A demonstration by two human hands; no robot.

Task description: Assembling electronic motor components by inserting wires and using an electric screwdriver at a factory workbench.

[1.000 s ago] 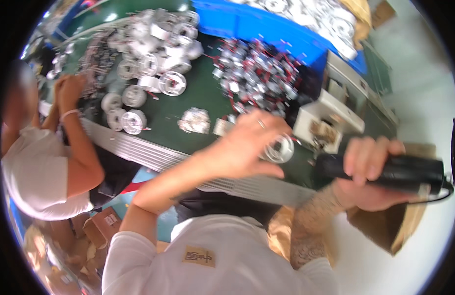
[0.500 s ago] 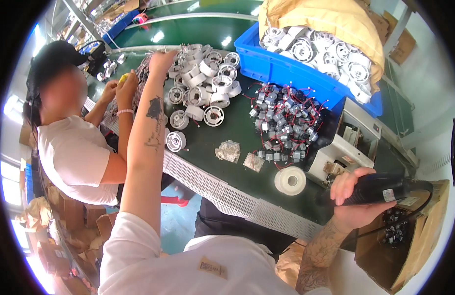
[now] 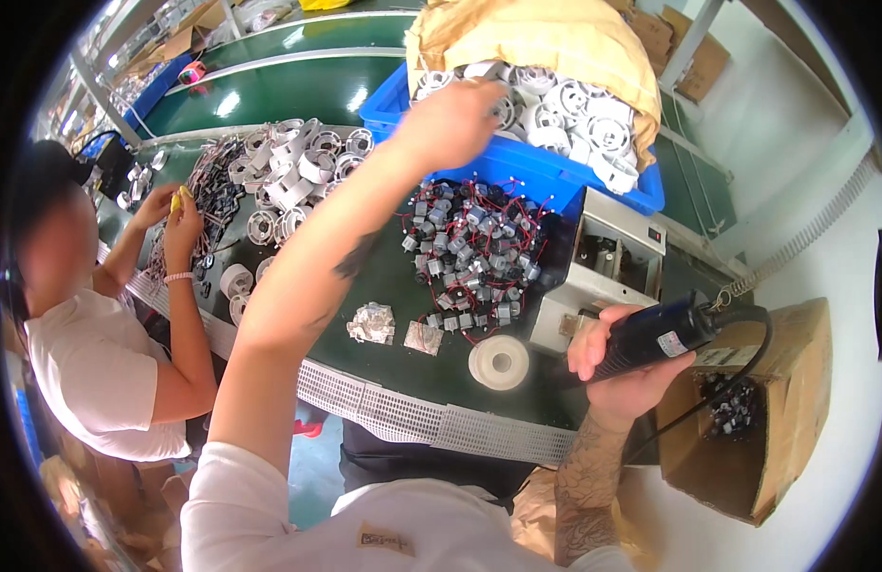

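My left hand is stretched out over the near edge of the blue bin, right at the white round plastic housings heaped inside. Its fingertips are blurred and partly hidden among the parts, so whether they grip one cannot be told. In my right hand is a black electric screwdriver, gripped round its body with a cord at its rear end. Below the bin lies a pile of small grey motors with red wires. More white housings are heaped beyond my left forearm.
A grey metal machine stands beside the motors. Near the front edge lie a white roll and two crumpled foil pieces. At right is a cardboard box. A co-worker handles a small yellow thing at left.
My left hand has swung from the housing pile at far left over to the blue bin. The right hand still grips the screwdriver. The whole view has shifted, moving the scene leftward.
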